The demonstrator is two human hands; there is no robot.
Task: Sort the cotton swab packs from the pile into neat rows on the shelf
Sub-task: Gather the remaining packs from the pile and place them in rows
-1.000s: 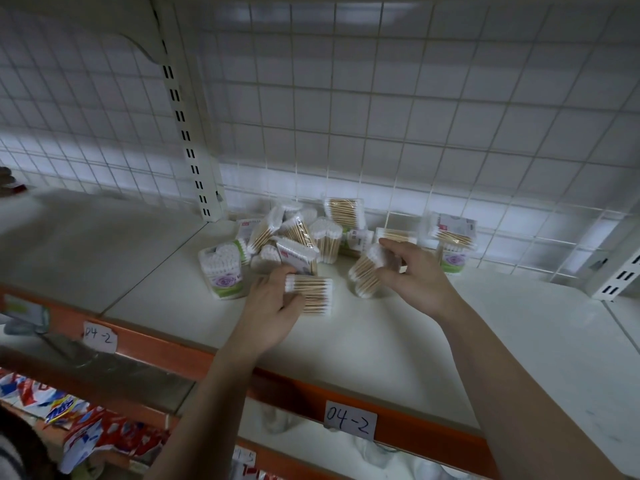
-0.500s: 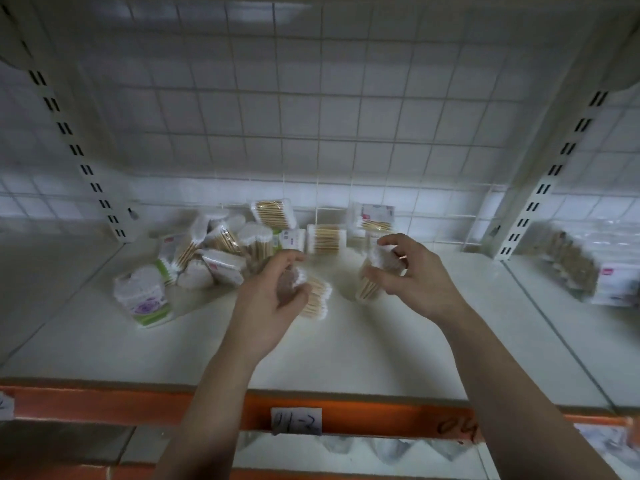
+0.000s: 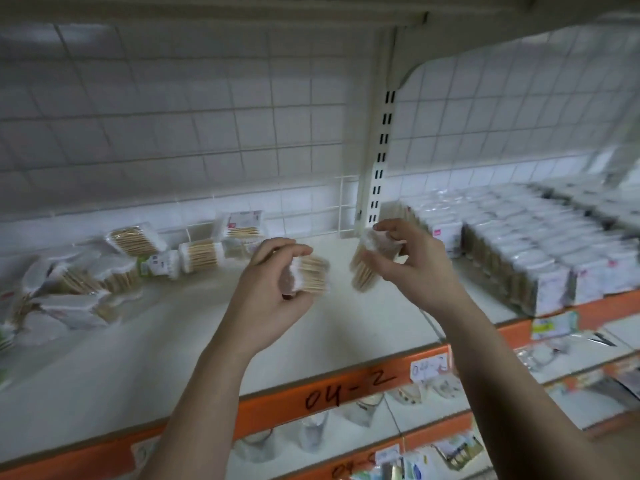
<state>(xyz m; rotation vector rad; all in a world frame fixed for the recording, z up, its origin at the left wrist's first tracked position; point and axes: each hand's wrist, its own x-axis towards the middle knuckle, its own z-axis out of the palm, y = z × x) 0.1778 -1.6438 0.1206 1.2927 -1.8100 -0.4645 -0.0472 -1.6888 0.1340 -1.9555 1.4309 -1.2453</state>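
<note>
My left hand (image 3: 273, 289) grips one cotton swab pack (image 3: 310, 277), a clear bag of wooden sticks with white tips, held above the white shelf (image 3: 194, 341). Close beside it my right hand (image 3: 408, 268) holds a second swab pack (image 3: 363, 268), tilted downward. The loose pile of packs (image 3: 114, 268) lies at the left and back of the shelf. On the neighbouring shelf section to the right, neat rows of packs (image 3: 519, 244) stand side by side.
A slotted upright post (image 3: 379, 161) and a small wire divider (image 3: 346, 206) separate the two shelf sections. A wire grid forms the back wall. The orange front rail (image 3: 346, 396) carries "04-2" labels. Lower shelves hold other packaged goods.
Both hands have lifted their packs off the pile and carried them rightward. My view has swung right, bringing the rows of packs into sight.
</note>
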